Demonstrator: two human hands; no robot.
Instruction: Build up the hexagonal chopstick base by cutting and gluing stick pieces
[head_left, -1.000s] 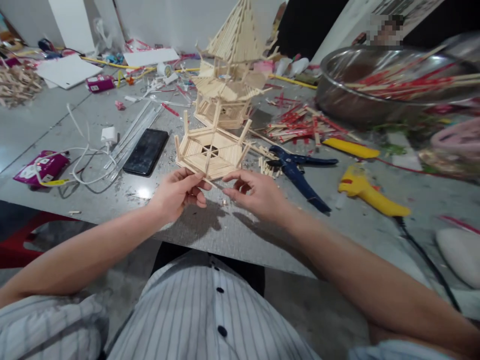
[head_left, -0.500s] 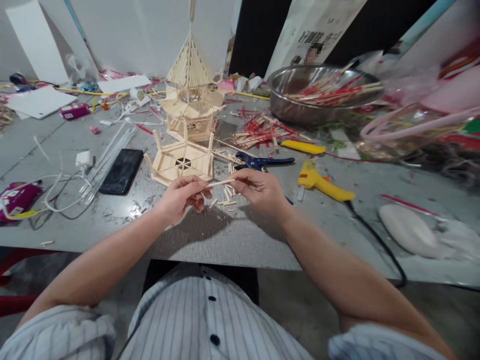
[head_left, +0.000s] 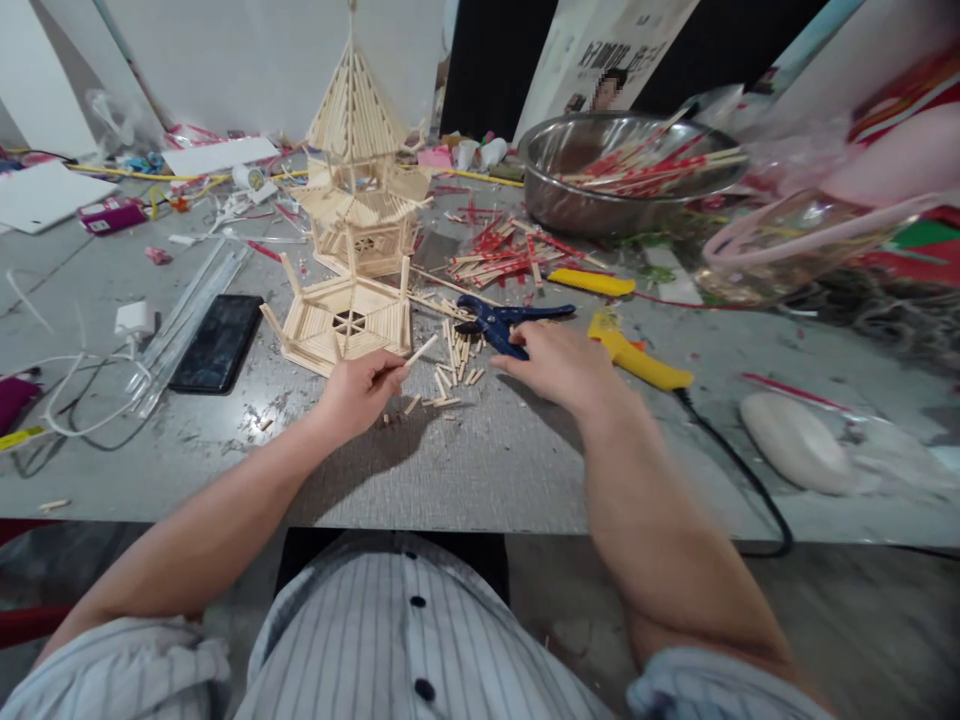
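My left hand (head_left: 358, 388) pinches a thin wooden stick (head_left: 420, 350) that points up and right, just in front of a hexagonal stick platform (head_left: 337, 320). My right hand (head_left: 559, 365) lies over the rear handles of the blue cutting pliers (head_left: 499, 322), its fingers curled onto them; the pliers rest on the grey table. Between my hands lies a scatter of short cut stick pieces (head_left: 454, 365). Behind the platform stands a tall stick pagoda model (head_left: 360, 170).
A yellow glue gun (head_left: 637, 360) with a black cord lies right of my right hand. A black phone (head_left: 217, 342), white charger and cable lie left. A steel bowl (head_left: 600, 190) of red-tipped sticks stands at the back, with loose red sticks (head_left: 510, 255) before it.
My right hand has let go of the stick and moved right onto the blue pliers. My left hand keeps the stick. The view has shifted left and down across the table.
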